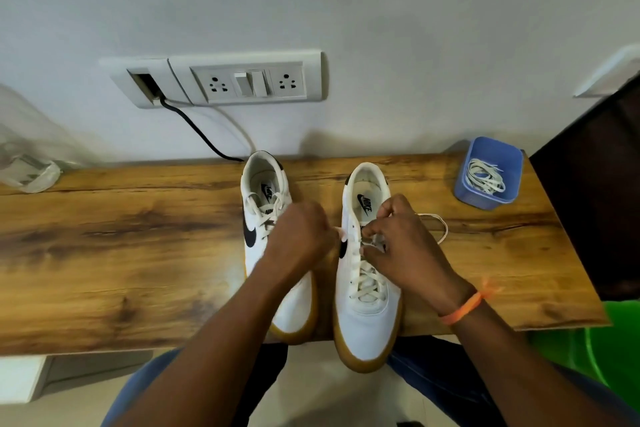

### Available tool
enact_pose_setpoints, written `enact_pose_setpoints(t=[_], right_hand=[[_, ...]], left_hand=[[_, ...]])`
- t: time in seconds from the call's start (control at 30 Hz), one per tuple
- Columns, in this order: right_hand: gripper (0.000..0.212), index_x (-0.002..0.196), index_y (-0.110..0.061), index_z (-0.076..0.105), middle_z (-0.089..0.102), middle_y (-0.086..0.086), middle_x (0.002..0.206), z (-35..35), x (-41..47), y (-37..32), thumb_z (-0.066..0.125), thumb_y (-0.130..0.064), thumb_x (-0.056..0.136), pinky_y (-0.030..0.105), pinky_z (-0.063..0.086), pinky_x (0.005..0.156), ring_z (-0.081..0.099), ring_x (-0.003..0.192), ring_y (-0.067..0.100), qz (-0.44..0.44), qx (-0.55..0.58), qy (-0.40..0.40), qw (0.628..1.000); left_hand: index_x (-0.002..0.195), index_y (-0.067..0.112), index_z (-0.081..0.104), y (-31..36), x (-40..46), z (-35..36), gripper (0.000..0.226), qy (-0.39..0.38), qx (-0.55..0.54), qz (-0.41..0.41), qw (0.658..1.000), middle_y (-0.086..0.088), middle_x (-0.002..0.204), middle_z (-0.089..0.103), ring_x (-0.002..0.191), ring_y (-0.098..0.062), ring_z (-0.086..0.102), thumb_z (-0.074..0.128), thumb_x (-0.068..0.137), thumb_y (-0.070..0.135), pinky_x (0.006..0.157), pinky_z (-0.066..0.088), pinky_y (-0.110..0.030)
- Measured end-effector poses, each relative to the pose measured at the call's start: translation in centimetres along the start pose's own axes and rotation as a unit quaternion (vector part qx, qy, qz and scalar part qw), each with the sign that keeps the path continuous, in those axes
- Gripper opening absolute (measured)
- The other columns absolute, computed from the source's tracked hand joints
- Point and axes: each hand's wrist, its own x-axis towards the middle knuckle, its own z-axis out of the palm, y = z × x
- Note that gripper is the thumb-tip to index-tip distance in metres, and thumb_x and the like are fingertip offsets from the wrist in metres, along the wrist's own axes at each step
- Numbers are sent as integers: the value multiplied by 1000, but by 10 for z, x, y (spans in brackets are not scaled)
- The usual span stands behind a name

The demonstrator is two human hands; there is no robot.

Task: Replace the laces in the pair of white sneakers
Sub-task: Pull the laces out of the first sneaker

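Across the middle of the frame runs a wooden table with strong dark grain, its far edge set against a pale wall. On that wall, upper left of centre, sits a white socket panel with two outlets and switches, and a black cable drops from its left end to the tabletop behind the shoes. Two white sneakers with gum soles stand side by side at centre, toes toward the viewer and overhanging the near edge: the left sneaker is fully laced, the right sneaker laced only over its lower eyelets. The right hand has its fingers curled, pinching a white lace at the upper eyelets, with a loop of it trailing onto the table to the right. The left hand is blurred; its fingers look curled beside the right sneaker's inner edge, but whether they hold anything cannot be told. At the table's upper right stands a blue container holding a bundle of spare laces. A clear plastic object at far left is smeared and cut off by the frame. A dark surface and a green shape at the right edge are also cropped.
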Motion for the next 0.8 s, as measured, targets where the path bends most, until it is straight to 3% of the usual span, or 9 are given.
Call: enact_pose_setpoints(t=[0.1,0.17,0.27,0.4,0.5,0.57,0.63,0.7,0.8], right_hand=[[22,96,-17,74,37,-5,106,5,1,-1,81,-20,75,27,53,78,54,94,14,6,8,0,1000],[9,82,-15,73,37,-5,102,5,1,2,79,-11,77,23,52,72,52,87,11,3,13,10,1000],[15,70,-14,69,38,-4,99,9,1,6,74,-3,79,26,52,75,51,85,9,18,41,23,999],[18,72,-18,68,43,-5,100,-1,1,13,70,-4,84,4,36,76,46,88,-1,71,121,-16,990],[15,75,-9,72,67,2,84,-15,-8,23,66,1,85,17,41,65,60,78,12,199,315,-20,928],[14,77,-8,71,70,3,80,-13,-19,24,64,1,85,20,40,60,59,73,11,267,369,-23,890],[12,80,-17,70,68,4,95,-4,-27,22,69,-5,82,23,39,65,56,83,11,239,247,32,939],[18,89,-28,69,52,0,106,2,-27,15,73,-13,79,26,38,74,48,94,11,128,89,99,983],[17,99,-28,73,43,-2,111,9,-17,3,71,-20,84,35,45,84,46,102,16,21,-16,114,993]], left_hand=[[55,19,51,0,-27,33,43,-16,-13,7,1000,6,50,47,46,-5,50,73,86,40,45,35,-18],[54,20,42,1,-36,50,48,13,-44,9,999,7,50,41,60,-17,61,75,84,38,45,29,-22],[57,21,30,1,-38,65,54,58,-57,-5,997,5,52,34,67,-28,62,72,85,38,44,22,-21],[56,19,26,-3,-43,76,56,95,-45,6,994,4,50,31,50,-16,44,63,91,41,47,23,-21],[54,18,29,-3,-45,73,56,96,-50,9,994,6,47,32,43,-8,34,63,92,41,42,26,-18],[54,19,32,-3,-47,73,54,98,-49,7,994,6,47,34,43,-8,35,61,94,41,42,26,-18],[56,21,33,-3,-50,75,52,99,-24,11,995,5,51,36,45,-9,37,55,96,44,45,23,-19],[55,21,33,-3,-53,75,52,96,-13,19,995,5,52,36,46,-10,37,52,98,43,45,23,-19],[53,22,30,-4,-52,73,54,97,-18,34,995,6,49,33,45,-9,35,56,97,38,44,26,-18]])
